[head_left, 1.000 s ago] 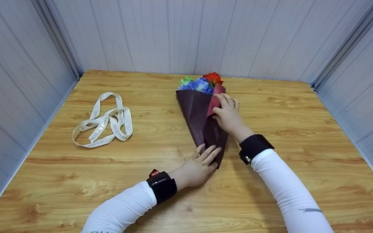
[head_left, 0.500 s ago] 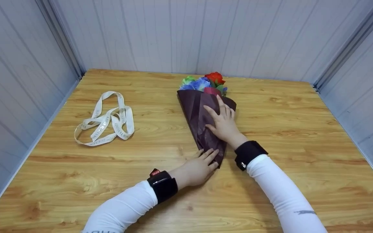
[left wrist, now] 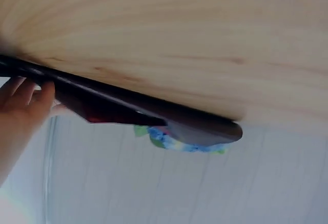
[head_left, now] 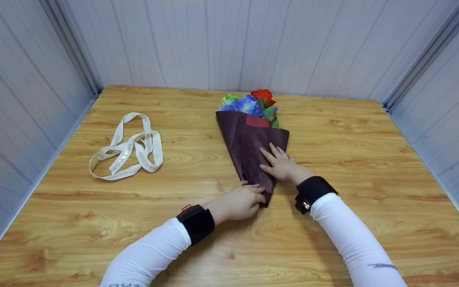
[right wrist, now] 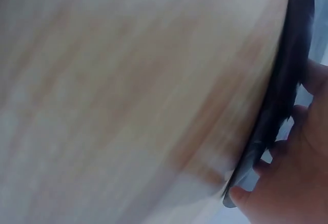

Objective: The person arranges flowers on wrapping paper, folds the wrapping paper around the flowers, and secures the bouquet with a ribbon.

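A bouquet [head_left: 253, 147] in dark purple wrapping paper lies on the wooden table, its narrow end toward me. Blue, green and red flowers [head_left: 247, 104] show at its far end, beside a strip of dark red paper. Around the narrow end, the fingers of my left hand [head_left: 239, 203] curl and grip the wrap. My right hand [head_left: 283, 165] rests with spread fingers on the wrap's right side. Low along the tabletop, the left wrist view shows the wrapping paper [left wrist: 118, 98] from its side. In the right wrist view, fingertips touch the dark paper edge [right wrist: 271, 106].
A loose white ribbon [head_left: 120, 153] with printed lettering lies in loops on the left of the table [head_left: 357, 159]. Pale panel walls [head_left: 229, 44] stand behind and on both sides.
The right paper flap now lies folded across the front, covering most of the dark red paper. My right hand has slid down the wrap, and my left fingers have curled in at the narrow end.
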`<state>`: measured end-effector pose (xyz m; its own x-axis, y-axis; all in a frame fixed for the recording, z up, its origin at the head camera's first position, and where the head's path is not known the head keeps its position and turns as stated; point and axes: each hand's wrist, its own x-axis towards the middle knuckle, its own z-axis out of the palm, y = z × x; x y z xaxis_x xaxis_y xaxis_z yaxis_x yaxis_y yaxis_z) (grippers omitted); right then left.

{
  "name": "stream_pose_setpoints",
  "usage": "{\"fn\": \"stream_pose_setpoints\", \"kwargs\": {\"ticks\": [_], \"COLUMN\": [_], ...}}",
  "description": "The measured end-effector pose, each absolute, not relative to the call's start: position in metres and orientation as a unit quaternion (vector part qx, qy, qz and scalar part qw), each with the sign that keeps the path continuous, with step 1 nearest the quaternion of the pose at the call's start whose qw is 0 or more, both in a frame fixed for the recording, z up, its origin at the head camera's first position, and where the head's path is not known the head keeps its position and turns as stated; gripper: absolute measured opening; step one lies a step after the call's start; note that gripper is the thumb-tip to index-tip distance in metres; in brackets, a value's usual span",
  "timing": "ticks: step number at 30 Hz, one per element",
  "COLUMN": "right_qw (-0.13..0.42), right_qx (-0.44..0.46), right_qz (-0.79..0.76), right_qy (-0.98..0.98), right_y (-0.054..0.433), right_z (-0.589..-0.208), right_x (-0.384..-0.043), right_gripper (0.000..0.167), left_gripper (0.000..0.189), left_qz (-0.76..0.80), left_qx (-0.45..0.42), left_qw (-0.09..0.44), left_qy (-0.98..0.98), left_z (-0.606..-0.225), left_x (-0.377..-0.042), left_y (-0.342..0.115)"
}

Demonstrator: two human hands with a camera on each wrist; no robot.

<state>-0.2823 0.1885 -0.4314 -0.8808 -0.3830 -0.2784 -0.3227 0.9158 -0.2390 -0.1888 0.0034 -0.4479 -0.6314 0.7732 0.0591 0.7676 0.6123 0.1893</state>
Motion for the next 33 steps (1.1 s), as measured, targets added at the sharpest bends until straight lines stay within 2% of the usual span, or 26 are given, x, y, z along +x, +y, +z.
{"fn": "stream_pose_setpoints", "kwargs": {"ticks": [5, 8, 12, 16, 20, 23, 25, 29, 33], "right_qw": [0.177, 0.181, 0.184, 0.176, 0.158, 0.135, 0.125, 0.126, 0.159], "right_qx": [-0.178, -0.174, -0.175, -0.178, -0.183, -0.192, -0.199, -0.22, -0.247], "right_qz": [-0.068, -0.068, -0.069, -0.067, -0.08, -0.103, -0.114, -0.126, -0.143], "right_qy": [0.966, 0.966, 0.965, 0.966, 0.967, 0.967, 0.965, 0.959, 0.945], "right_y": [0.186, 0.185, 0.185, 0.185, 0.186, 0.187, 0.189, 0.188, 0.184], "right_z": [-0.431, -0.431, -0.432, -0.433, -0.432, -0.431, -0.43, -0.43, -0.43], "right_x": [-0.284, -0.284, -0.283, -0.282, -0.281, -0.277, -0.272, -0.253, -0.23], "right_gripper": [0.062, 0.062, 0.061, 0.06, 0.059, 0.059, 0.06, 0.067, 0.066], "left_gripper": [0.008, 0.009, 0.019, 0.038, 0.061, 0.069, 0.073, 0.089, 0.1], "left_qz": [0.115, 0.078, 0.055, 0.055, 0.043, 0.05, 0.06, 0.068, 0.065], "left_qx": [0.389, 0.371, 0.355, 0.336, 0.318, 0.3, 0.287, 0.272, 0.268], "left_qw": [-0.097, -0.162, -0.182, -0.139, -0.049, 0.025, 0.054, 0.077, 0.079], "left_qy": [0.909, 0.911, 0.915, 0.93, 0.946, 0.952, 0.955, 0.957, 0.958], "left_z": [-0.449, -0.454, -0.458, -0.459, -0.458, -0.457, -0.456, -0.457, -0.459], "left_x": [-0.197, -0.202, -0.204, -0.203, -0.2, -0.199, -0.198, -0.196, -0.194], "left_y": [0.011, 0.018, 0.026, 0.031, 0.032, 0.032, 0.033, 0.033, 0.032]}}
